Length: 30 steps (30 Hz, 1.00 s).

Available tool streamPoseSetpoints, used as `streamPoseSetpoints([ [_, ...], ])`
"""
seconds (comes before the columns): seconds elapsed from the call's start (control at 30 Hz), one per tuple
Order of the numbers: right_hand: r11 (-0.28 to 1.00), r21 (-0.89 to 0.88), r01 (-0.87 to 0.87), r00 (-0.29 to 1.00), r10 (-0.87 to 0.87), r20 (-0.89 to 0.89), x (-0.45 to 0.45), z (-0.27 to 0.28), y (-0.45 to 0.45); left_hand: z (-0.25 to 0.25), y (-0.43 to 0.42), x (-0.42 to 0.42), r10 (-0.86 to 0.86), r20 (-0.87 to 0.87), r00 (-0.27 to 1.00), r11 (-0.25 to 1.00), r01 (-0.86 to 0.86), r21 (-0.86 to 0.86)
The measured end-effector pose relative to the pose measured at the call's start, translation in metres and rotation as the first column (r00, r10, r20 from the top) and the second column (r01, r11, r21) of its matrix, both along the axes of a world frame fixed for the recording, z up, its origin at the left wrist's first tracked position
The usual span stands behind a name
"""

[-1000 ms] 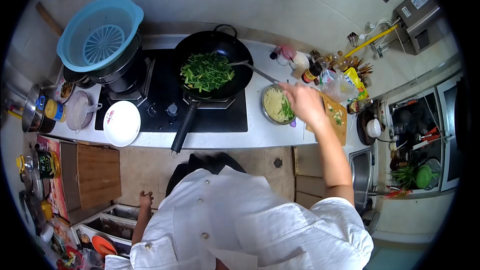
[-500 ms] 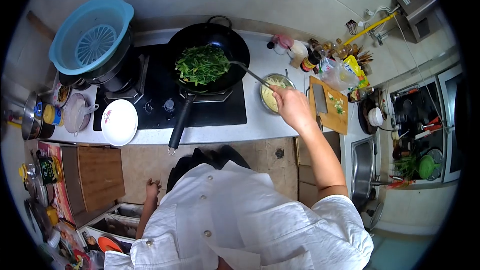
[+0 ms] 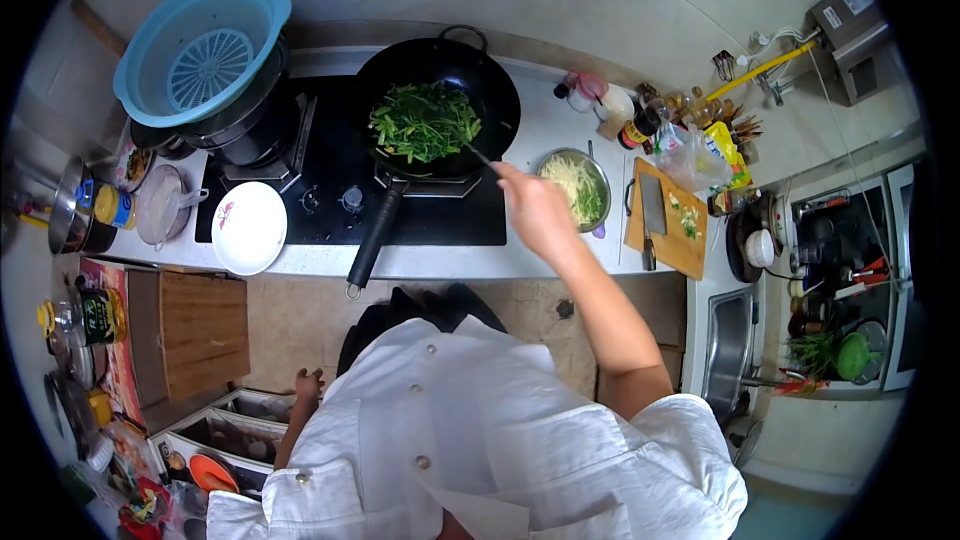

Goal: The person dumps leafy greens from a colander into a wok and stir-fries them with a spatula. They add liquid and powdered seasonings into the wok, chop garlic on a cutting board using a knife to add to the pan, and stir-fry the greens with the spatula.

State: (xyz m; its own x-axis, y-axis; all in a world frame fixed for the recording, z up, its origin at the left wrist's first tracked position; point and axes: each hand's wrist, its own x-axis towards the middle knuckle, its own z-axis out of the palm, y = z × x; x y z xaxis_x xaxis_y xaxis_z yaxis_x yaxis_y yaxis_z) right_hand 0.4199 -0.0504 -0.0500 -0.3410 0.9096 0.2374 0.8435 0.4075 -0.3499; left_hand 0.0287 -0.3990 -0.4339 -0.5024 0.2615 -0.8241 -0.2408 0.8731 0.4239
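Observation:
Chopped leafy greens point(image 3: 425, 122) lie heaped in the black wok point(image 3: 497, 90), which sits on the right burner with its handle pointing toward me. My right hand point(image 3: 538, 208) is closed round the handle of a long metal spatula point(image 3: 482, 156); its head is in the greens and mostly hidden. Just right of this hand is a metal bowl point(image 3: 603, 180) holding pale shreds and some green strips. Down by my side, my left hand point(image 3: 309, 386) hangs away from the counter, fingers loosely apart and nothing visible in them.
A white plate point(image 3: 249, 230) lies on the cooktop's front left. Behind it, a blue basket point(image 3: 130, 90) rests on a dark pot. To the right are a cutting board point(image 3: 672, 248) with a cleaver point(image 3: 652, 202) and chopped bits, sauce bottles point(image 3: 640, 127) and a sink point(image 3: 730, 340).
My right hand has moved left toward the wok, pushing the spatula further into the greens and uncovering the bowl. The whole view has shifted slightly. My left hand still hangs down.

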Motion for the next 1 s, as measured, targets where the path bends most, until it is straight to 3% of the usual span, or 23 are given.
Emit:
streamPoseSetpoints([
  [0.07, 1.000, -0.003, 0.009, 1.000, -0.009, -0.011, -0.006, -0.011, -0.002, -0.002, 0.004, 0.001, 0.036, 0.008, 0.999, 0.999, -0.036, 0.005],
  [0.13, 0.998, -0.035, -0.048, 0.992, 0.052, 0.112, -0.004, -0.009, -0.009, -0.006, 0.016, 0.001, 0.067, 0.016, 0.998, 0.995, -0.068, 0.072],
  [0.23, 0.999, -0.022, -0.041, 0.996, 0.043, 0.079, 0.020, 0.031, -0.016, 0.005, 0.026, 0.008, 0.072, 0.061, 0.996, 0.984, -0.081, 0.157],
  [0.3, 0.998, -0.058, 0.017, 0.993, -0.010, 0.118, 0.034, 0.047, -0.016, 0.008, 0.030, 0.010, 0.049, 0.062, 0.997, 0.981, -0.060, 0.185],
  [0.43, 0.988, 0.042, 0.146, 0.969, -0.152, 0.197, 0.041, 0.043, -0.010, -0.012, 0.024, 0.011, 0.081, 0.067, 0.994, 0.986, -0.090, 0.143],
  [0.5, 0.975, -0.078, 0.206, 0.894, -0.155, 0.420, 0.036, 0.028, -0.010, -0.013, 0.021, 0.010, 0.054, 0.051, 0.997, 0.994, -0.059, 0.090],
  [0.67, 0.978, -0.151, 0.146, 0.969, -0.111, 0.220, 0.030, 0.048, -0.017, -0.015, 0.017, -0.001, 0.054, 0.062, 0.997, 0.995, -0.059, 0.081],
  [0.77, 0.978, -0.102, 0.179, 0.975, -0.163, 0.152, 0.035, 0.054, -0.022, -0.013, 0.019, -0.002, 0.081, 0.064, 0.995, 0.991, -0.087, 0.104],
  [0.87, 0.971, -0.099, 0.217, 0.972, -0.225, -0.068, 0.045, 0.044, -0.021, -0.001, 0.028, 0.003, 0.072, 0.035, 0.997, 0.991, -0.075, 0.106],
  [0.93, 0.964, -0.132, 0.230, 0.969, -0.240, -0.065, 0.047, 0.044, -0.022, 0.001, 0.026, 0.001, 0.057, 0.013, 0.998, 0.993, -0.058, 0.100],
  [1.0, 0.953, -0.182, 0.241, 0.967, -0.253, -0.043, 0.050, 0.041, -0.021, -0.031, 0.022, -0.008, -0.008, -0.079, 0.997, 0.954, 0.032, 0.298],
])
